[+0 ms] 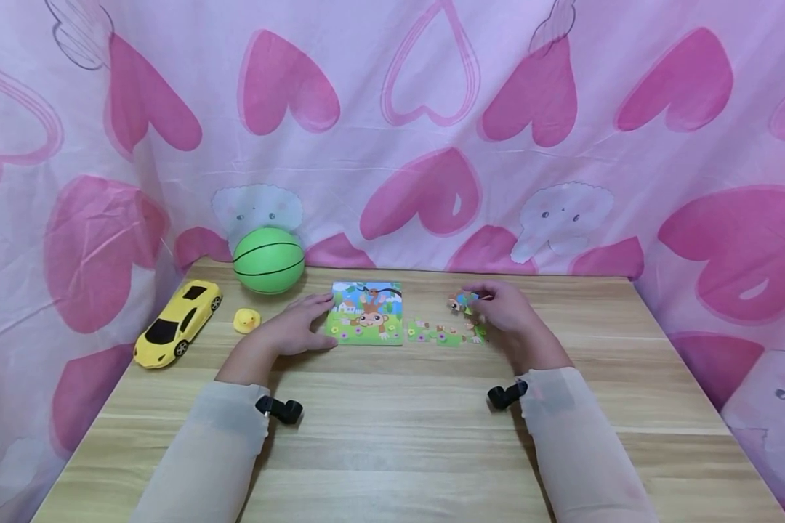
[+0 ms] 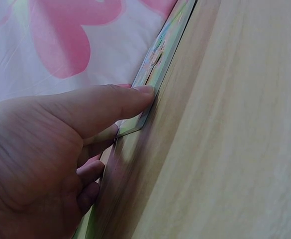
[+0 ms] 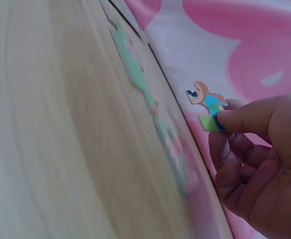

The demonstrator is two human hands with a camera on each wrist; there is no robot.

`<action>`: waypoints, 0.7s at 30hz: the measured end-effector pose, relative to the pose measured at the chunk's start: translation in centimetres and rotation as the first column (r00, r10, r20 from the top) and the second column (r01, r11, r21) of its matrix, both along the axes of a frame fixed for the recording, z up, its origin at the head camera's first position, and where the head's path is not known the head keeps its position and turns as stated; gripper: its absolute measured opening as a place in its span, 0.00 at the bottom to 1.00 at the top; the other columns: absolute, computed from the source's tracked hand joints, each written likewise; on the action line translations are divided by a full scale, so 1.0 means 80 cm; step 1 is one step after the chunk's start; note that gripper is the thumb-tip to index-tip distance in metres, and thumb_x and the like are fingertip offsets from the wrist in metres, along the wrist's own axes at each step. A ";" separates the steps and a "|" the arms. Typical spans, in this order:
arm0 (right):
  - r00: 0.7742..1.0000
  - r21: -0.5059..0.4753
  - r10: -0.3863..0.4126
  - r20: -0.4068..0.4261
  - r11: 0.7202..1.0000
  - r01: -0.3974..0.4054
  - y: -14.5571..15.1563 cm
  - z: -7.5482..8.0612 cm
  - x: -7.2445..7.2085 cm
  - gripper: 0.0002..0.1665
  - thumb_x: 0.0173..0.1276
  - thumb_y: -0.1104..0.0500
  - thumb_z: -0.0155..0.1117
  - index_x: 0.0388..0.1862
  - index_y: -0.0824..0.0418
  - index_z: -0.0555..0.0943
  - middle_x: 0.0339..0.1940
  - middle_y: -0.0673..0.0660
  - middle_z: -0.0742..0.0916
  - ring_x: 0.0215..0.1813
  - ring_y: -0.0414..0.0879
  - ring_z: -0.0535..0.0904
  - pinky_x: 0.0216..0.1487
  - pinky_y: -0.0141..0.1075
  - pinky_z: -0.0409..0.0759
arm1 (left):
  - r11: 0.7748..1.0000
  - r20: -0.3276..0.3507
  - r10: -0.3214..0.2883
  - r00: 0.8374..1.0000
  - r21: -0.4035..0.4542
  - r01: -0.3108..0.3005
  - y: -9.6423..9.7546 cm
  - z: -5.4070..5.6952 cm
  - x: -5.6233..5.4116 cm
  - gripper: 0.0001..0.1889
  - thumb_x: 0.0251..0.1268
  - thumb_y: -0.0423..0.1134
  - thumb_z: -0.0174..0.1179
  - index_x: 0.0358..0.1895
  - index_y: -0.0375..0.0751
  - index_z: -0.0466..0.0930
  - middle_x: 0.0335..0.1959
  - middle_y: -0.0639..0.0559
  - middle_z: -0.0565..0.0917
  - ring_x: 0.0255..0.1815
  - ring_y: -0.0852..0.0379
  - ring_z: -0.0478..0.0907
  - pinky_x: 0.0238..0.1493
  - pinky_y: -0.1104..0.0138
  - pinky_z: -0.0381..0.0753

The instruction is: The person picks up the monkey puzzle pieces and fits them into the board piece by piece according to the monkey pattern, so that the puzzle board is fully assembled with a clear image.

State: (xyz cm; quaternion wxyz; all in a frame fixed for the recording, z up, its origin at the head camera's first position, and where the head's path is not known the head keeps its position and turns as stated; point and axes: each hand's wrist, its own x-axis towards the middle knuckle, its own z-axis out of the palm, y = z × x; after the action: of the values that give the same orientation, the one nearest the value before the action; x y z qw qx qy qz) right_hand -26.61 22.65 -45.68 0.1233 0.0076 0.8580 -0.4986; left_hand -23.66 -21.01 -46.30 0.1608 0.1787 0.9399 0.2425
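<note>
My left hand (image 1: 294,325) rests at the left edge of a square puzzle board (image 1: 369,317) with a monkey picture on it. In the left wrist view, the thumb (image 2: 120,102) lies extended on the board's near corner, with the other fingers along its side. Over on the right, my right hand (image 1: 506,311) pinches a puzzle piece (image 3: 212,105) between thumb and fingers, held up above the table. The piece shows a brown and peach part with an eye, plus blue and green. Below it, several loose puzzle pieces (image 1: 448,338) lie in a row right of the board.
A green ball (image 1: 269,261) with black lines sits at the back left. In front of it is a small yellow rubber duck (image 1: 246,320), and farther left a yellow toy car (image 1: 179,324). A pink heart-patterned curtain (image 1: 425,138) hangs behind the wooden table (image 1: 392,450).
</note>
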 end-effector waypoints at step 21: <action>0.961 0.081 0.264 -0.082 0.963 -0.258 -0.122 0.012 -0.018 0.19 0.77 0.55 0.67 0.62 0.37 0.88 0.51 0.53 0.86 0.45 0.51 0.82 0.37 0.40 0.87 | 1.000 0.012 0.009 1.000 0.010 -0.010 0.001 0.002 0.001 0.49 0.69 0.56 0.71 0.87 0.47 0.57 0.91 0.50 0.51 0.92 0.36 0.40 0.89 0.36 0.46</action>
State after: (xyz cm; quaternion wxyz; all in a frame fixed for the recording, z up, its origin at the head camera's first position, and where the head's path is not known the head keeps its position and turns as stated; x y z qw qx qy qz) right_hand -28.09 12.93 -44.73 0.1482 -0.1243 0.8731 -0.4475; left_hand -23.57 -20.92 -46.18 0.1642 0.1737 0.9386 0.2488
